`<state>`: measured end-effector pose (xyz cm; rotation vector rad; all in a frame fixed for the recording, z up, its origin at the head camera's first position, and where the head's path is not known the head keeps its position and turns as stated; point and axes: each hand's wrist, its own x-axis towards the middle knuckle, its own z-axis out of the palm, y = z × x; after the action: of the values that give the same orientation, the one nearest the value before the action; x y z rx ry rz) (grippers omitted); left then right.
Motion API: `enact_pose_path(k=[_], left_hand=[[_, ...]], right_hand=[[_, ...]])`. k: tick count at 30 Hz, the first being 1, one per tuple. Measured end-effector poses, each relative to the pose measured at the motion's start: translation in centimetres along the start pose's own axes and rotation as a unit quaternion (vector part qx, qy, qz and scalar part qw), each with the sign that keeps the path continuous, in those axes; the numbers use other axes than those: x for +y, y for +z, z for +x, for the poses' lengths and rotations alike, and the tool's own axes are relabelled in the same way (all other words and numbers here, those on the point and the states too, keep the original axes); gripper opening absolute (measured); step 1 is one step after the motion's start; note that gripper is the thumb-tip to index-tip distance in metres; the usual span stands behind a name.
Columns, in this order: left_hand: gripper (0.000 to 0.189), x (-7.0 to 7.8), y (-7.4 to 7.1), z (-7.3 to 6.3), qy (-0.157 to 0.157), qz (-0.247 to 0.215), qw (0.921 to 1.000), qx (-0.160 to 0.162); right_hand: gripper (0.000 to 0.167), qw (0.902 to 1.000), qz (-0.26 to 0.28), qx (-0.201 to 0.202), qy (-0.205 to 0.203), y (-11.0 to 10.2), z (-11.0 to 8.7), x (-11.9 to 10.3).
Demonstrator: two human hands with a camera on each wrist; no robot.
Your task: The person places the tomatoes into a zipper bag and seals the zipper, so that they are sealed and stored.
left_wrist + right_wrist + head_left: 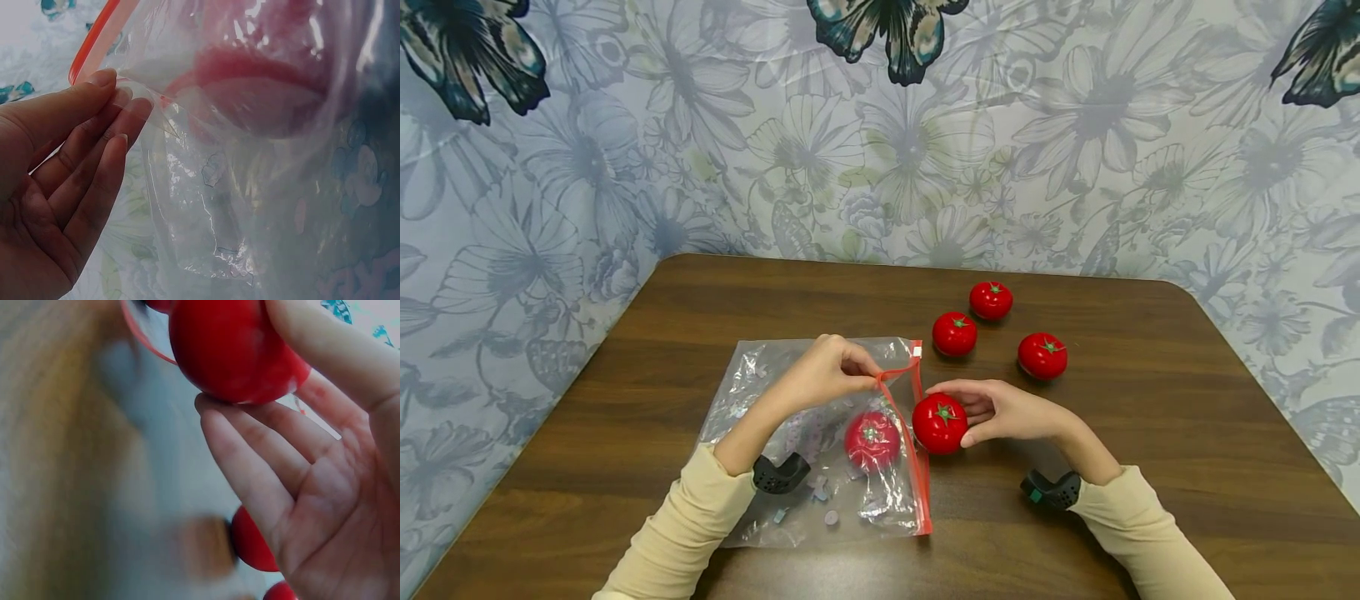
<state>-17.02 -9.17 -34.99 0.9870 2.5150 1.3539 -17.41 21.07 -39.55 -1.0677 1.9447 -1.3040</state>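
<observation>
A floral wallpaper rises beyond the rounded far corners of a brown wood-grain table, whose surface runs wide from the loose tomatoes to its right edge. A clear zip bag lies left of centre, inside the left edge, its red-zipped mouth facing right. The right hand grips a red tomato between thumb and fingers right at that mouth; whether the fruit touches the zip, I cannot tell. The left hand pinches the mouth's upper lip between thumb and fingertips, parting it. Another tomato sits inside, near the opening. Three loose tomatoes stand behind the right hand, well within the far edge.
</observation>
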Motion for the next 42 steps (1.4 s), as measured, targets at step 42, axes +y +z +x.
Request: enact_pose_path(k=[42], left_hand=[[0.003,0.1,0.1,0.1,-0.005,-0.003,1.0000,-0.008]], right_hand=[[0.050,0.9883,-0.114,0.099,0.022,2.2,-0.2,-1.1]])
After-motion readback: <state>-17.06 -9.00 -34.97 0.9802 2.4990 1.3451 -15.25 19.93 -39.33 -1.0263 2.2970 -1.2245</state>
